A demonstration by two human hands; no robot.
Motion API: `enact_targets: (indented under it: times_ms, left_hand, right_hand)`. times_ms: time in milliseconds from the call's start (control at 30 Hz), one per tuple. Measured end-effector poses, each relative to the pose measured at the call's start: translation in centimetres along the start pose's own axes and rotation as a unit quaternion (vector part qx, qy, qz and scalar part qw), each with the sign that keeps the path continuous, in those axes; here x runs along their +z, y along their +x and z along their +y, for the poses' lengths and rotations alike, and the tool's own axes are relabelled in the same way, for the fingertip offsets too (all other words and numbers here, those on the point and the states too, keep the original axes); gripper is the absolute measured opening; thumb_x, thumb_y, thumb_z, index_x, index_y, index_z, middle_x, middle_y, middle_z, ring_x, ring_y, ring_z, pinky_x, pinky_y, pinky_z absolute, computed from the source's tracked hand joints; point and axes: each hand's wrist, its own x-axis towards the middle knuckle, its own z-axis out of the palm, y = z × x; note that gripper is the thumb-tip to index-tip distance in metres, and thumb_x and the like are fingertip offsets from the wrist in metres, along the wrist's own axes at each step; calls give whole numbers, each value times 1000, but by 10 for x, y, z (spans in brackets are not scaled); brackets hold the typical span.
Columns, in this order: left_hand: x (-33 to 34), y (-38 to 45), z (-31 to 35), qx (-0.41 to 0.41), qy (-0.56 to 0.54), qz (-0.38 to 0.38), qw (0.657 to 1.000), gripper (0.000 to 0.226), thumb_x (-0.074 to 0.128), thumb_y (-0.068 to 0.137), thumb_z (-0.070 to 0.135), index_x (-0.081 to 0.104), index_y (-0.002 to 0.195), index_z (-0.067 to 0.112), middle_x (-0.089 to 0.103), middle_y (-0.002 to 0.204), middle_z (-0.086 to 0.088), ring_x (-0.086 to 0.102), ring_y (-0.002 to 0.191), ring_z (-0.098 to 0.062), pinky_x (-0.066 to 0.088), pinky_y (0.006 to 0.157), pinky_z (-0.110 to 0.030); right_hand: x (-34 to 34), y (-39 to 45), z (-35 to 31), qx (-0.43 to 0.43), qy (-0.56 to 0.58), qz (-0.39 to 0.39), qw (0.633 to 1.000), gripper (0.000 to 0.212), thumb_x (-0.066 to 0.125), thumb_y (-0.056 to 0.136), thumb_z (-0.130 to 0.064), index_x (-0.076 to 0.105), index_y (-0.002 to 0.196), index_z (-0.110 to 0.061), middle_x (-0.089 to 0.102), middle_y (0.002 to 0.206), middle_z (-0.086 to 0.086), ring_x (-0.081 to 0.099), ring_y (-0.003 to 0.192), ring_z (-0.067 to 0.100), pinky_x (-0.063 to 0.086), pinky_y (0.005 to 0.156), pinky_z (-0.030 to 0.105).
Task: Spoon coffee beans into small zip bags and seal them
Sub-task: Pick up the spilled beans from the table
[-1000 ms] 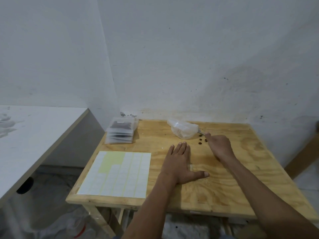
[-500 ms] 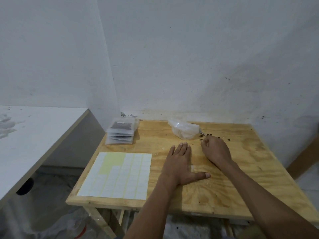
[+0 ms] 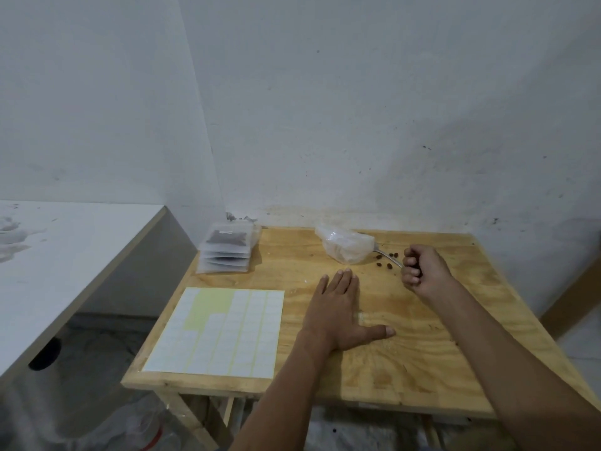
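**Me:** Coffee beans (image 3: 387, 259) lie loose on the wood right of centre, a few of them, just left of my right hand (image 3: 422, 271). That hand is curled into a fist round the handle of the spoon (image 3: 383, 255). The bowl end runs up and left toward the clear plastic bag (image 3: 344, 247), which seems to hold the bean supply; whether the bowl sits inside the bag mouth I cannot tell.

**Helper:** And your left hand?

**Me:** My left hand (image 3: 341, 307) lies flat on the table (image 3: 422, 353) in mid-frame, fingers straight, thumb spread, gripping nothing. A small clear bag may lie under the palm, judging by a pale edge beside the thumb, but I am not sure.

**Helper:** How would you scoop well?

**Me:** I would keep the spoon level, take a modest load and carry it low, so no more beans scatter. The strays I would gather afterwards.

**Helper:** What lies further out?

**Me:** A stack of zip bags (image 3: 227, 252) sits at the table's upper left corner, the top one showing a dark fill, and a label sheet (image 3: 221, 333) lies lower left.
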Motion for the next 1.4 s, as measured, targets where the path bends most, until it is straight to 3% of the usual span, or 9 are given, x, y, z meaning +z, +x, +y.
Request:
enact_targets:
  times_ms: [67,167,433,700,800,900,1067,1267,1400]
  left_hand:
    - [0,0,0,-1,-3,2,1000,132,36,71,99,8,164,9,2,173,-7,-3,159,-19,-5,129,-45]
    - [1,0,1,-4,-6,1,1000,134,34,69,101,8,164,10,2,173,-7,-3,159,-18,-6,129,-45]
    - [2,2,0,-6,-4,3,1000,133,37,71,99,8,164,9,3,173,-7,-2,159,-18,-4,129,-45]
    - [0,-1,1,-4,-8,4,1000,131,39,72,98,8,164,9,3,173,-7,-2,159,-19,-5,129,-45]
    - [0,-1,1,-7,-7,1,1000,131,39,72,98,7,164,10,1,173,-7,-3,159,-18,-6,129,-44]
    - [-1,-1,2,-4,-3,2,1000,130,40,73,97,8,164,9,2,173,-7,-2,159,-19,-5,129,-45]
    - [-2,-1,2,1,-2,3,1000,133,35,71,99,8,163,8,3,172,-10,-1,159,-21,-5,128,-45]
    - [-3,-1,2,-1,-9,7,1000,129,41,74,96,9,164,8,3,172,-8,-1,159,-20,-5,129,-46]
    - [0,0,1,-4,-8,11,1000,130,41,73,97,9,164,9,3,173,-8,-1,159,-19,-5,129,-46]
  right_hand:
    - [1,-2,4,-114,-260,46,958,41,42,106,-32,51,70,-14,41,56,-2,34,43,16,27,43,26]
    - [2,-5,13,-272,-586,54,762,36,41,108,-36,60,86,-15,61,74,2,58,67,25,42,57,35]
    - [6,-2,25,-291,-730,48,617,17,39,109,-33,48,111,-19,60,77,0,57,67,20,47,60,37]
    - [11,1,29,-294,-740,99,596,24,35,110,-28,51,112,-11,50,70,-1,50,60,18,32,48,33]
    - [14,-2,21,-253,-554,108,786,25,36,107,-23,53,93,-12,51,68,3,51,61,25,33,51,31]
    - [14,-2,7,-74,-49,58,994,23,35,95,-11,46,75,-14,34,51,-2,29,38,14,21,38,21]
    - [9,0,-4,55,208,-46,975,31,39,101,-19,46,71,-14,41,54,-2,34,42,10,27,34,18]
    - [10,2,-1,-46,-170,-4,984,45,38,109,-36,47,69,-16,37,49,-4,27,36,13,21,37,20]
    - [12,-3,9,-254,-584,39,770,61,27,109,-46,53,66,-12,56,64,7,53,60,27,35,57,34]
